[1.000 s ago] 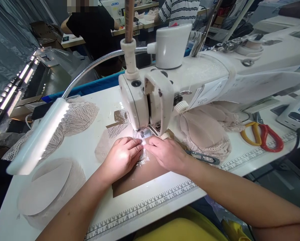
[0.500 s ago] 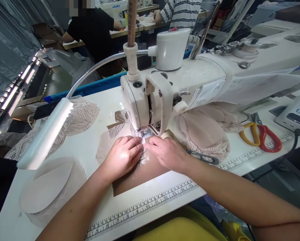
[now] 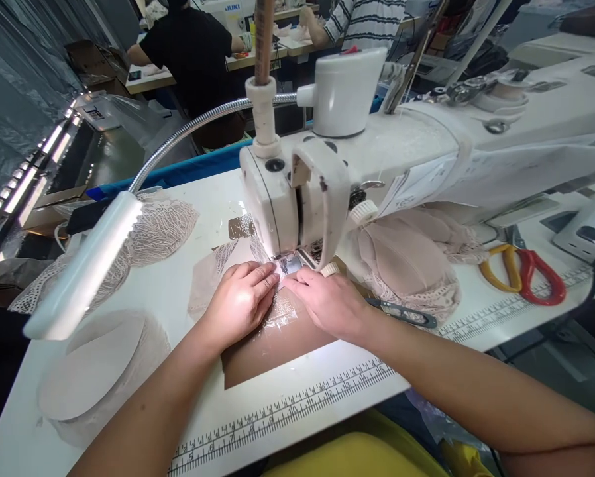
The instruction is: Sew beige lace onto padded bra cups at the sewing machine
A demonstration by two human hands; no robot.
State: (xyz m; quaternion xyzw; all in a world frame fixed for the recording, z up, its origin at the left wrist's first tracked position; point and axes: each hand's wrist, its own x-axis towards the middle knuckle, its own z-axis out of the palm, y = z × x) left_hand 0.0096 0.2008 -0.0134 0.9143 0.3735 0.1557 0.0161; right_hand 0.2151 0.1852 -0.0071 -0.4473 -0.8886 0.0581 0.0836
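My left hand (image 3: pixel 242 299) lies left of the needle area, its fingers together and pressing on a pale beige piece of mesh and lace fabric (image 3: pixel 202 286). Close to the presser foot (image 3: pixel 291 265), my right hand (image 3: pixel 334 303) has thumb and forefinger pinched at the fabric's near edge. The fingers hide most of that edge. Over both hands stands the white head of a sewing machine (image 3: pixel 268 205). Beneath them a brown sheet (image 3: pixel 277 351) covers part of the table, with a shiny clear patch (image 3: pixel 283 311) on it.
Beige lace cups (image 3: pixel 401 255) lie right of the machine, beside grey-handled tweezers (image 3: pixel 407 313) and red and yellow scissors (image 3: pixel 540 278). A lamp (image 3: pixel 83 265) hangs at left above lace pieces (image 3: pixel 163 228) and rounded pale pads (image 3: pixel 93 371). Two people sit at tables beyond.
My left hand has shifted slightly left, and a little more of the clear patch shows between the hands. The view has tilted slightly. Both hands stay at the presser foot.
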